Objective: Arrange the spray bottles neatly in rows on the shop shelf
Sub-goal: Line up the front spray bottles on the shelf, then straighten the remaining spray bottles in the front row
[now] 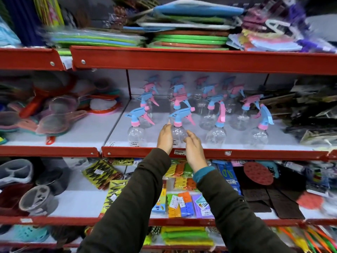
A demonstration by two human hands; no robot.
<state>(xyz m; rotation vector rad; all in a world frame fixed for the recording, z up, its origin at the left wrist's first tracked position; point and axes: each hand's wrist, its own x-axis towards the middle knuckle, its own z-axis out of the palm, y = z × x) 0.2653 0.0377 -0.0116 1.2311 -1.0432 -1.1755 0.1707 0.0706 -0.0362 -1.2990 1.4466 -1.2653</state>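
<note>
A: On the white middle shelf with the red front rail point(237, 154), which item do I hold?

B: The clear plastic spray bottle with the blue trigger head and pink collar point(177, 131), upright, front row. My left hand point(165, 138) presses its left side; my right hand point(193, 149) touches its right side with loosely spread fingers. Other spray bottles point(215, 110) stand in rows behind.

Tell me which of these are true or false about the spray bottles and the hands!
1. Both hands are at one front-row bottle. True: left hand and right hand flank it.
2. The bottles are solid green. False: clear bodies, with blue and pink tops.
3. The shelf edge is red. True.
4. The bottles lie flat. False: they stand upright.
5. Sieves sit right of the bottles. False: they sit left.
</note>
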